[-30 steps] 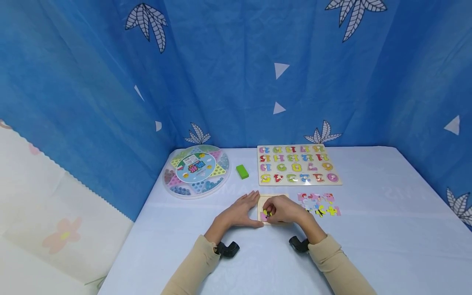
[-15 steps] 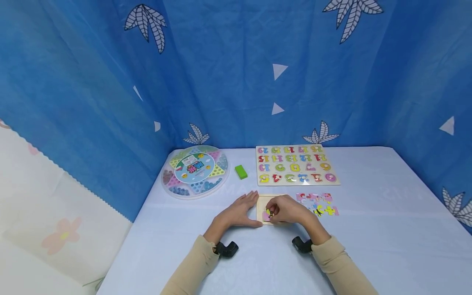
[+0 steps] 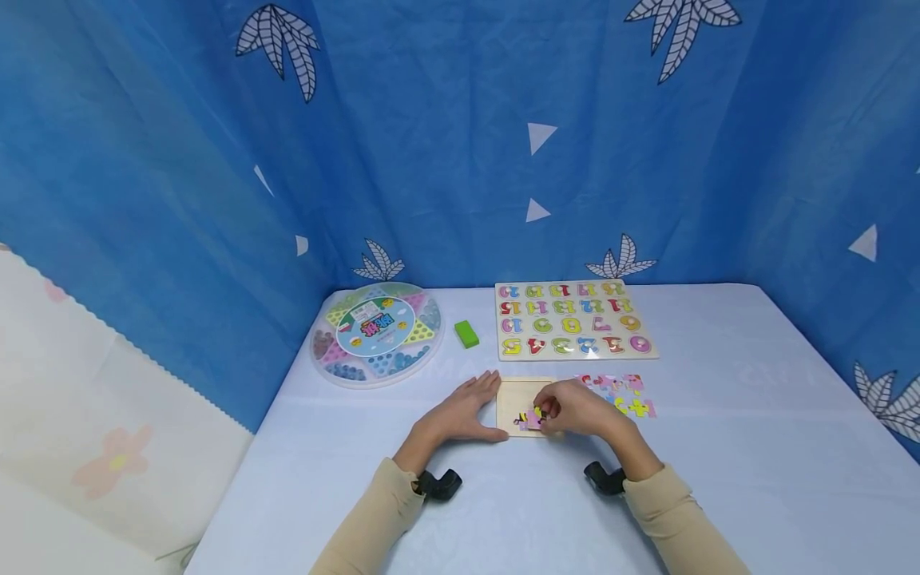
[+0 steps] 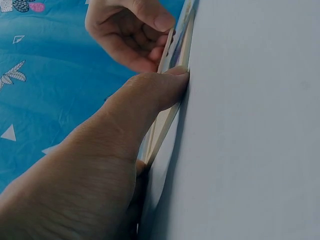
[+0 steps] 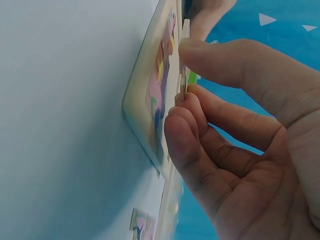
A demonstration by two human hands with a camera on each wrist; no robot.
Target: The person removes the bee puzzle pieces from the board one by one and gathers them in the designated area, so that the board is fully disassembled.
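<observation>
My left hand [image 3: 465, 411] lies along the left side of a small pale wooden puzzle tray [image 3: 512, 394]. Its fingers are straight, and the thumb presses on the tray's near rim, as the left wrist view shows. Over the tray's near part, my right hand [image 3: 577, 411] pinches a pink and yellow jigsaw piece [image 3: 534, 418] between thumb and fingers. In the right wrist view, the thin edge of this piece stands out above the tray, tilted against it. Printed pieces [image 5: 159, 85] lie inside the tray's near side, partly hidden in the head view by the right hand.
Several loose jigsaw pieces [image 3: 634, 391] lie right of the tray, partly behind the right hand. Farther back lies a number puzzle board [image 3: 553, 315]. A green block [image 3: 466, 334] and a round Chinese checkers case [image 3: 398, 323] are at the back left. Blue curtains [image 3: 446, 160] surround the table.
My right hand has moved right across the tray with the pinched piece, baring more of the tray and the pieces in it. The left hand stays in place; the head view shifts slightly.
</observation>
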